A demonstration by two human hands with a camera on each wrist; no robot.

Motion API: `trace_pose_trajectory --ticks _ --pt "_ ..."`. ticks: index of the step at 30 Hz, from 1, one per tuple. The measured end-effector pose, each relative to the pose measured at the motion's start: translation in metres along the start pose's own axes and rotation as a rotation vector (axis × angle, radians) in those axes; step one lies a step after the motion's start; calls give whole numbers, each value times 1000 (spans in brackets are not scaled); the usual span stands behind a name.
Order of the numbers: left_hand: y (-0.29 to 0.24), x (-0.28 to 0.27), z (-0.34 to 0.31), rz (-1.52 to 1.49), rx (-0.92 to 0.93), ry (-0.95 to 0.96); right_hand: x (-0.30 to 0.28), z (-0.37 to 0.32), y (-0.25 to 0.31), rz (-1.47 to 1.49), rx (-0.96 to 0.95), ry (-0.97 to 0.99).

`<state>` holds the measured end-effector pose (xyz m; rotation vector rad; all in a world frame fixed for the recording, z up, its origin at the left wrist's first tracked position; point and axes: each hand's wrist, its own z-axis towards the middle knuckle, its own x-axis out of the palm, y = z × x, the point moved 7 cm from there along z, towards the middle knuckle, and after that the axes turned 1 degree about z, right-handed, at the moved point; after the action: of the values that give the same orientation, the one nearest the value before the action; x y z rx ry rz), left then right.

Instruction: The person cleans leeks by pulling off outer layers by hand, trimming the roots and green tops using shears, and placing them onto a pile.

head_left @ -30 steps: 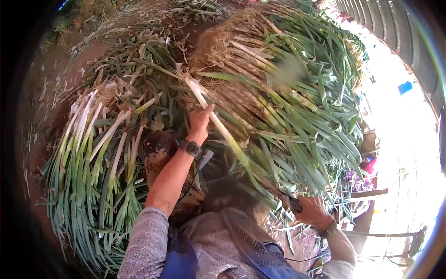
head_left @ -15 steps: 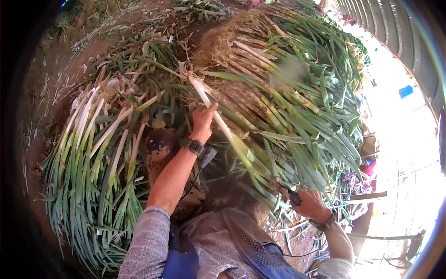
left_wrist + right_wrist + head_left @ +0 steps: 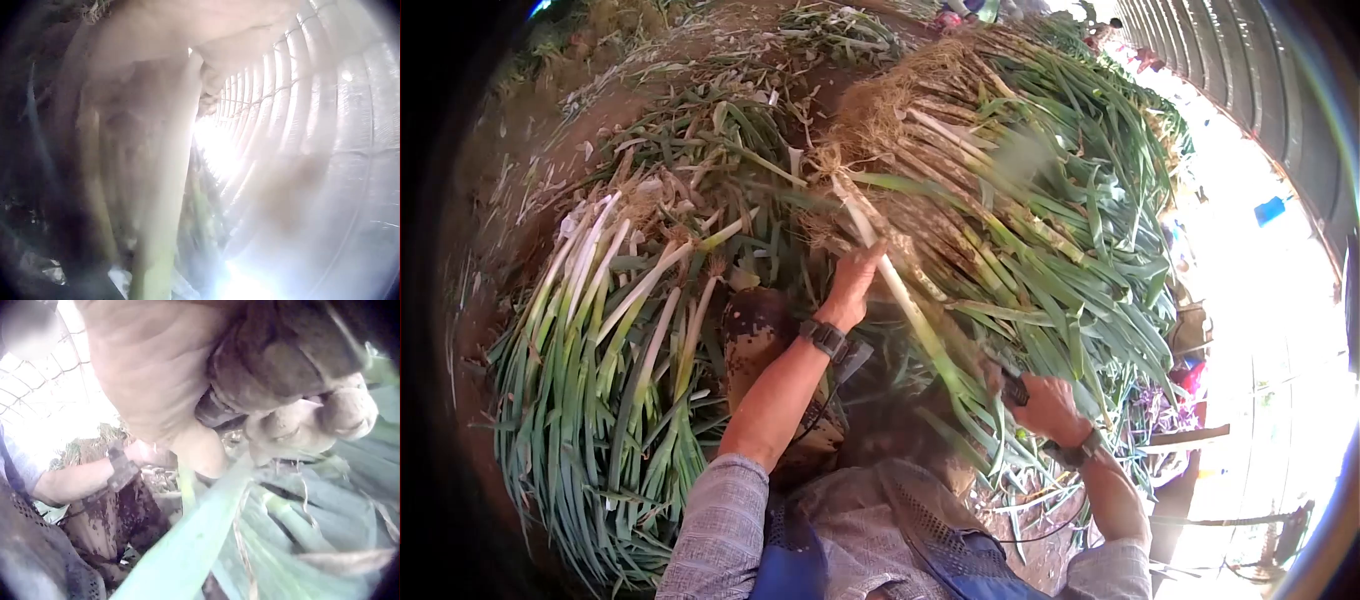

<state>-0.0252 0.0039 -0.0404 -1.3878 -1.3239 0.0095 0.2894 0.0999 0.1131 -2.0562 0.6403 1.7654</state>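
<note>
My left hand (image 3: pixel 855 283) grips the white shank of a leek (image 3: pixel 912 312), whose roots point away from me and whose green leaves run down to the right. Blurred and pale, the same shank crosses the left wrist view below the palm. At the leafy end, my right hand (image 3: pixel 1048 408) pinches a green leaf (image 3: pixel 194 540) between thumb and fingers. A dark covering (image 3: pixel 269 356) wraps some of that hand's fingers, leaving the dusty fingertips bare. The leek lies across the front of a heap of soil-stained leeks (image 3: pixel 990 200).
Cleaner leeks with white shanks (image 3: pixel 585 260) lie piled at the left. Leaf scraps (image 3: pixel 720 130) litter the ground beyond. My knee (image 3: pixel 755 330) is between the piles. A ribbed wall (image 3: pixel 1240 90) curves along the right, above bright sheeting with a blue scrap (image 3: pixel 1269 211).
My right hand has moved up and left, nearer the left hand. The left hand, still gripping the leek, has shifted slightly down and right with it.
</note>
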Motion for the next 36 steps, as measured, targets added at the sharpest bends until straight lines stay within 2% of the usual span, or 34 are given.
trace_pose_trajectory --ticks 2,5,8,11,14,20,22,24,26,28,29,30,32,33,35,36 --pt "-5 -3 0 128 64 0 -20 3 13 23 -7 -7" --pt "-9 -20 -1 103 98 -101 -21 -14 16 15 -72 142" --pt "-13 -18 -11 1 91 -140 -19 -50 10 66 -85 126" --pt "-7 -22 -1 63 77 -190 9 -76 -22 -11 17 252" --pt "-1 -23 8 98 139 -201 23 -78 -28 8 20 232" --pt "1 -4 -1 90 166 -102 22 -36 -18 38 78 190" --pt "7 6 -7 88 90 -20 13 -12 -2 42 29 129" --pt "8 9 -15 125 88 20 12 15 -1 53 33 113" --pt "21 13 -17 220 34 99 -12 45 12 182 12 -24" --pt "9 46 -54 93 -96 262 -32 77 4 447 -38 -234" --pt "31 37 -40 131 -31 335 -52 87 -5 778 118 -234" --pt "41 36 -41 112 -67 348 -70 94 -13 1102 275 -220" --pt "47 38 -47 24 -142 376 -91 111 -22 1581 286 -319" --pt "48 38 -48 26 -132 381 -93 116 -28 1416 249 -205" --pt "44 46 -50 -156 -121 478 -95 105 -8 651 126 -251" --pt "41 49 -51 -161 -106 479 -77 99 0 364 14 -276"
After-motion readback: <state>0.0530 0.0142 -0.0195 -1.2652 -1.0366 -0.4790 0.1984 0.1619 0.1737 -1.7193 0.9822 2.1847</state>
